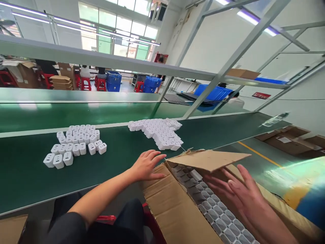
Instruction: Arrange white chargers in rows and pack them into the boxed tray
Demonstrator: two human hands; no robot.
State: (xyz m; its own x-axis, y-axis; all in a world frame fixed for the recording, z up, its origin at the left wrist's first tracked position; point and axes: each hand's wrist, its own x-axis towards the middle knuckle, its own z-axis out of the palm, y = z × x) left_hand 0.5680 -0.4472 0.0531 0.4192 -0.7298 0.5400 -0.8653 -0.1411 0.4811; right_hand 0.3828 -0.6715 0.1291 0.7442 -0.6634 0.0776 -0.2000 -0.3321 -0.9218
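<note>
An open cardboard box (172, 206) is set at the near edge of the belt, tilted across the lower right. Inside it, close rows of pale charger blocks (218, 210) are seated, judged to be of the same kind as those outside. The box is judged partly filled: dark recesses (182, 174) are seen toward its far end, and one block (195, 175) is stood out of line there. Left outside are two groups on the green conveyor belt (22, 183): a dense cluster of white charger blocks (162, 134) just beyond the box, and a looser group of white charger blocks (78, 139) farther left, with ports turned upward.

The left hand (149, 166) is laid at the box's left edge, its grip wide, nothing being held. The right hand (245, 193) is placed over the opening, beside the raised flap (210, 157), its grip likewise spread; no object is seen in it.

The box's far corner is covered by the flap, part of its right interior is hidden by the right hand, and its near end is cut off, so depth and full count cannot be told. The right fingertips are blurred. Beyond the belt, seated persons (85, 72) are partly hidden by the metal rail (101, 60); a transparent item (275, 119) at far right is too smeared to be identified.
</note>
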